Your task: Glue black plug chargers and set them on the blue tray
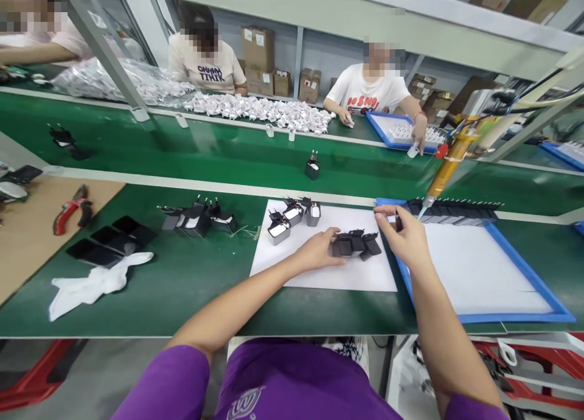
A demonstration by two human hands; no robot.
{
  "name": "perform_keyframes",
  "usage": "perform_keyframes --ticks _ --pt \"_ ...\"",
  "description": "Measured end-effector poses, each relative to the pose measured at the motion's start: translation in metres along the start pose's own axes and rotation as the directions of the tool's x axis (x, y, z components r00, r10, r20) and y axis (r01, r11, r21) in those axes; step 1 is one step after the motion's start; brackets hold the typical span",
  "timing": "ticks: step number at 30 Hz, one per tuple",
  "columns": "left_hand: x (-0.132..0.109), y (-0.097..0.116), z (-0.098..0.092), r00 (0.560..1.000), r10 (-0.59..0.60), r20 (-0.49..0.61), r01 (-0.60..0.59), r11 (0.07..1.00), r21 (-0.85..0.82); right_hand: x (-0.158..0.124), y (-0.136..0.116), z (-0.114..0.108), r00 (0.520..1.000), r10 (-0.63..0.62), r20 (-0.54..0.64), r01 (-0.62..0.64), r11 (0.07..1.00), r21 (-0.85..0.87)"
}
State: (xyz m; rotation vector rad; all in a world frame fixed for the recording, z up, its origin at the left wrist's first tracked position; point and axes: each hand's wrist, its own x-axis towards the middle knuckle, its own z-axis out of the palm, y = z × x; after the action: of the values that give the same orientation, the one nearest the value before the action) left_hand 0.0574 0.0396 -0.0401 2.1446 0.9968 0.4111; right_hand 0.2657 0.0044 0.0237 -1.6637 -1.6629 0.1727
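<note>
My left hand [319, 251] curls its fingers and thumb around the left end of a tight group of black power adapters [354, 245] on a white sheet [314, 274]. My right hand [406, 234] is closed in a pinch, raised above the sheet's right edge. Between its fingers shows a small black plug piece [398, 222], mostly hidden by the hand. Just beside it is the needle of an amber glue dispenser [449, 164]. Several open adapters [279, 228] with white insides and wires stand on the sheet's far left part.
A blue-rimmed tray [531, 277] at right holds a row of black adapters [460, 212] along its far edge. Leftward lie more adapters [196, 219], black casings [109, 240], a white cloth [98, 284] and red-handled pliers [73, 213]. One adapter [312, 166] sits on the green belt; co-workers sit beyond.
</note>
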Motion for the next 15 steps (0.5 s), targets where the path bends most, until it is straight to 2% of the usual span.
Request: perform_keyframes --ticks 2,3,5,8,11,15 --pt "-0.016 -0.001 -0.009 1.000 -0.003 0.001 0.003 1.000 -0.028 0.042 -0.010 0.011 0.995 -0.030 0.091 0.043 0.989 -0.139" --pt "-0.027 -0.002 -0.015 1.000 -0.012 -0.006 0.012 0.999 -0.032 0.066 -0.015 0.020 0.986 -0.005 0.169 0.043 0.975 -0.220" --pt "-0.053 -0.005 -0.025 0.999 -0.040 -0.027 0.039 0.999 -0.033 0.115 -0.021 0.048 0.952 0.101 0.288 0.008 0.935 -0.354" --pt "-0.098 -0.014 -0.037 0.991 -0.107 -0.078 0.102 0.993 -0.065 0.175 -0.022 0.097 0.917 0.190 0.352 -0.024 0.905 -0.426" --pt "-0.143 -0.031 -0.047 0.963 -0.197 -0.182 0.185 0.979 -0.081 0.208 -0.017 0.137 0.878 0.246 0.411 -0.025 0.881 -0.473" --pt "-0.182 -0.057 -0.058 0.904 -0.275 -0.328 0.261 0.961 -0.089 0.221 -0.010 0.162 0.822 0.247 0.514 0.040 0.874 -0.484"
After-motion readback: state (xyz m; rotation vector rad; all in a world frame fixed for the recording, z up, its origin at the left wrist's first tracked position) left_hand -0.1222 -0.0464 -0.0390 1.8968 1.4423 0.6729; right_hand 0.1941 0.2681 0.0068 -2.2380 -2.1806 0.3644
